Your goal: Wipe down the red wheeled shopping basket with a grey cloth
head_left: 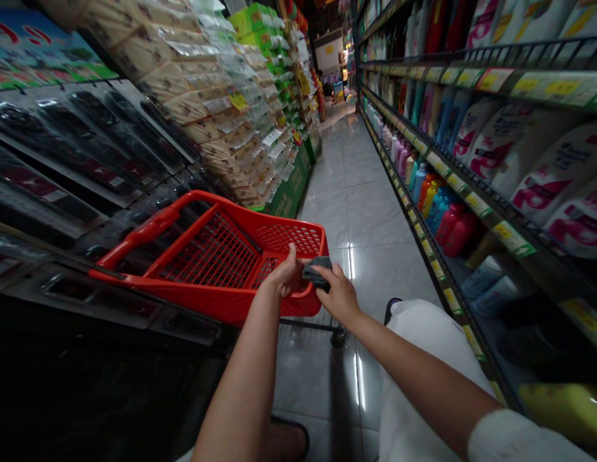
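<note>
A dark grey cloth (320, 272) is bunched in my right hand (341, 296), whose fingers close around it above the front corner of the red shopping cart (221, 301). My left hand (287, 273) is just to the left, over the same end of the cart. Its thumb points up, apart from the fingers, which reach toward the cloth. The fingertips are partly hidden, so whether they touch the cloth is unclear. No goods show inside the cart's basket.
Shelves of bottles (501, 138) with yellow price tags line the right side. Stacked tissue packs (197, 96) and hanging packaged utensils (86, 138) fill the left. A grey tiled aisle (341, 160) runs ahead. My knee in white trousers (423, 346) is near the right shelf.
</note>
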The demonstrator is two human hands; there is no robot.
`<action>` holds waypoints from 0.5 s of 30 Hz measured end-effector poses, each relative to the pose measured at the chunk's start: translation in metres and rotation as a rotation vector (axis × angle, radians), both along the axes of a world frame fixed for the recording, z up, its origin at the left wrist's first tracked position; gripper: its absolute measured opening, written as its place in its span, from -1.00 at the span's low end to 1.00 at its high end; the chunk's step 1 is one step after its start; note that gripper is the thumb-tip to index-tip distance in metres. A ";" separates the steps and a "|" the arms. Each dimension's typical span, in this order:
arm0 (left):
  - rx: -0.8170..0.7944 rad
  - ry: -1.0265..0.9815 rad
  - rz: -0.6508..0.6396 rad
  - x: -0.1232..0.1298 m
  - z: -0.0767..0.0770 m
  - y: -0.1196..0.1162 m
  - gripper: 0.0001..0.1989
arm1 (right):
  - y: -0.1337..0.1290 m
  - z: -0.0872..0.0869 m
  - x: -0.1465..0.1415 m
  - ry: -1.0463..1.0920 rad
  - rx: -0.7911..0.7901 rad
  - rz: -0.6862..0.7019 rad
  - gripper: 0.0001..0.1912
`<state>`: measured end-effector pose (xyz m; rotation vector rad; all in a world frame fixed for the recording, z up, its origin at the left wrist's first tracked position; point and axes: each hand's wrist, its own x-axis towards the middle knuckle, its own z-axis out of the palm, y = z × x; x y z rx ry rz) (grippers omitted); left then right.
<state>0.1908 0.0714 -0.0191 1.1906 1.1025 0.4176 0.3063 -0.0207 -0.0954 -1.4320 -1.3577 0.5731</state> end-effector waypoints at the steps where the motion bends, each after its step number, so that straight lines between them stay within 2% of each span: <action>1: -0.071 -0.002 -0.031 -0.002 0.000 0.001 -0.06 | -0.012 -0.003 -0.004 -0.024 0.018 0.056 -0.40; 3: -0.174 -0.012 -0.070 -0.005 -0.001 0.002 0.00 | -0.030 -0.008 -0.010 -0.055 0.049 0.147 -0.37; 4: -0.177 -0.023 -0.072 -0.005 -0.002 0.002 0.01 | -0.033 -0.011 -0.010 -0.055 0.053 0.162 -0.37; 6: -0.162 -0.029 -0.101 -0.005 -0.001 0.002 0.00 | -0.027 -0.016 -0.007 -0.001 0.034 0.110 -0.39; 8: -0.145 -0.004 -0.137 -0.004 0.000 0.000 -0.05 | -0.005 -0.022 0.000 0.131 0.007 -0.025 -0.41; 11: -0.070 0.078 -0.115 0.000 0.002 -0.005 -0.21 | 0.038 -0.030 0.011 0.360 0.002 -0.219 -0.43; 15: 0.133 0.190 -0.019 0.005 -0.001 -0.010 -0.44 | 0.078 -0.034 0.017 0.429 -0.009 -0.205 -0.45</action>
